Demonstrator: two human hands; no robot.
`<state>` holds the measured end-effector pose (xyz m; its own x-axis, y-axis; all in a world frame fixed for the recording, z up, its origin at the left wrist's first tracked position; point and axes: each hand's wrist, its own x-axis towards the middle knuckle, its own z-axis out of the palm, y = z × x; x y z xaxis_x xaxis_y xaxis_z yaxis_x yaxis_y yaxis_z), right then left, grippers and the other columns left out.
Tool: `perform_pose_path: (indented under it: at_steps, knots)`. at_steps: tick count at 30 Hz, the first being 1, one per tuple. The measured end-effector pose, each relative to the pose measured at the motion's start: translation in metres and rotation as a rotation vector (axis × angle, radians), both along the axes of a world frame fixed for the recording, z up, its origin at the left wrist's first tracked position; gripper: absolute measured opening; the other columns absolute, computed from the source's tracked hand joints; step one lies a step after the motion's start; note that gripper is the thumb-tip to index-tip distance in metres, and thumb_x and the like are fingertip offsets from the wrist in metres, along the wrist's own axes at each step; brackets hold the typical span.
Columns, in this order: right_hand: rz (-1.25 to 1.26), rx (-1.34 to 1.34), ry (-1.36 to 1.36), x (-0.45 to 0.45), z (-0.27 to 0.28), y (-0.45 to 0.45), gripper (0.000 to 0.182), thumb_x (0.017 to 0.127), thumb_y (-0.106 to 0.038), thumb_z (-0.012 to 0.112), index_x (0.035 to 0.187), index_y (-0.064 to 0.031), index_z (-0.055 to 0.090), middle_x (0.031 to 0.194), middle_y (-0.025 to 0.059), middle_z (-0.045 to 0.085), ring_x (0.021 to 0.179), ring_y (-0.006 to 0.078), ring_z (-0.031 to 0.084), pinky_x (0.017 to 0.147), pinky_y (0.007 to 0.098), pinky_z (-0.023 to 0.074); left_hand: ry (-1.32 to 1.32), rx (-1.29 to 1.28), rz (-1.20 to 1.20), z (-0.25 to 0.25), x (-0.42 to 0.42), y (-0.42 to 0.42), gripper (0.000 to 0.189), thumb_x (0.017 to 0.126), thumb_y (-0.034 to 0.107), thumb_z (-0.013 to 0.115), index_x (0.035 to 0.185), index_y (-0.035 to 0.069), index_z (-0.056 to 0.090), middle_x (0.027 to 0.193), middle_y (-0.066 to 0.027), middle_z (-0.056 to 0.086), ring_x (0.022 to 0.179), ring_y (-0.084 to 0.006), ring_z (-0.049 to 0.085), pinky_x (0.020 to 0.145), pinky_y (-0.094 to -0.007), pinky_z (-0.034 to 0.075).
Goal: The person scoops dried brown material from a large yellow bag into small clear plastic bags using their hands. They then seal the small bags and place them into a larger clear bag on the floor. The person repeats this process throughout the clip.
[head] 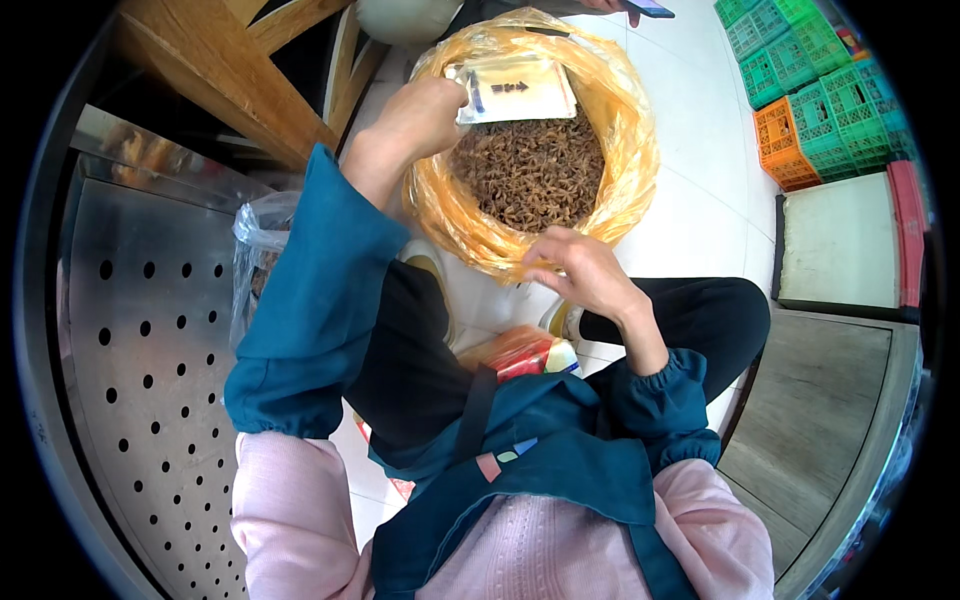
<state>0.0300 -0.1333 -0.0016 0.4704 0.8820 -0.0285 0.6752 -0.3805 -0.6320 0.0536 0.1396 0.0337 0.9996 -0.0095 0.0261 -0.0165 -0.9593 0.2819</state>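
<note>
A large yellow plastic bag point(637, 150) with its rim rolled outward stands on the floor in front of me, filled with dried star anise point(532, 172). Inside its far part, on top of the star anise, lie flat clear plastic packets point(517, 90) with printed markings. My left hand point(424, 112) holds the left edge of these packets, its fingers partly hidden. At the near rim of the yellow bag is my right hand point(581, 270), its thumb and fingers apart, with nothing seen between them.
Left are a perforated metal panel point(165, 352), a clear plastic bag point(259, 232) and a wooden frame point(225, 75). Stacked plastic crates point(784, 142) and a wooden cabinet point(817, 390) stand right. A red package point(525, 356) lies between my feet. Another person's hand point(600, 4) with a phone shows beyond.
</note>
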Motion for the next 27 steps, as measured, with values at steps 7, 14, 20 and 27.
perform_pose_path:
  at_steps: [7,14,20,27]
  knots:
    - [-0.238,-0.114,-0.269,0.046,-0.072,0.078,0.034,0.082,-0.015,0.062,0.117,-0.0164,0.058,0.111,0.0116,0.055,0.105,0.0300,0.052,0.090,0.0420,0.0435,-0.007,-0.029,-0.005,-0.005,0.007,0.001,0.030,0.072,0.005,0.064,0.101,-0.001,0.063,0.092,-0.0169,0.066,0.087,-0.0331,0.063,0.076,-0.0390,0.050]
    - [-0.217,-0.082,-0.192,0.046,-0.093,0.096,0.054,0.072,-0.022,0.068,0.123,-0.0184,0.051,0.117,0.0138,0.048,0.103,0.0341,0.048,0.089,0.0444,0.0416,-0.020,-0.114,0.036,-0.001,-0.002,0.003,0.033,0.073,-0.002,0.054,0.104,0.004,0.065,0.096,-0.0202,0.064,0.093,-0.0363,0.061,0.080,-0.0427,0.048]
    - [-0.223,-0.329,-0.214,0.078,-0.071,0.065,0.046,0.075,-0.027,0.069,0.117,-0.0160,0.052,0.104,0.0153,0.055,0.099,0.0319,0.055,0.083,0.0433,0.0474,0.031,-0.118,0.024,-0.001,-0.004,0.005,0.036,0.072,-0.003,0.055,0.107,0.004,0.064,0.101,-0.0198,0.064,0.098,-0.0352,0.060,0.083,-0.0420,0.047]
    - [-0.552,0.304,0.073,0.098,-0.082,0.040,0.036,0.083,-0.014,0.066,0.116,-0.0089,0.053,0.104,0.0110,0.060,0.097,0.0219,0.059,0.083,0.0321,0.0483,0.115,-0.217,0.009,0.006,0.001,-0.006,0.038,0.070,0.009,0.069,0.107,0.005,0.064,0.101,-0.0162,0.065,0.096,-0.0304,0.062,0.083,-0.0373,0.048]
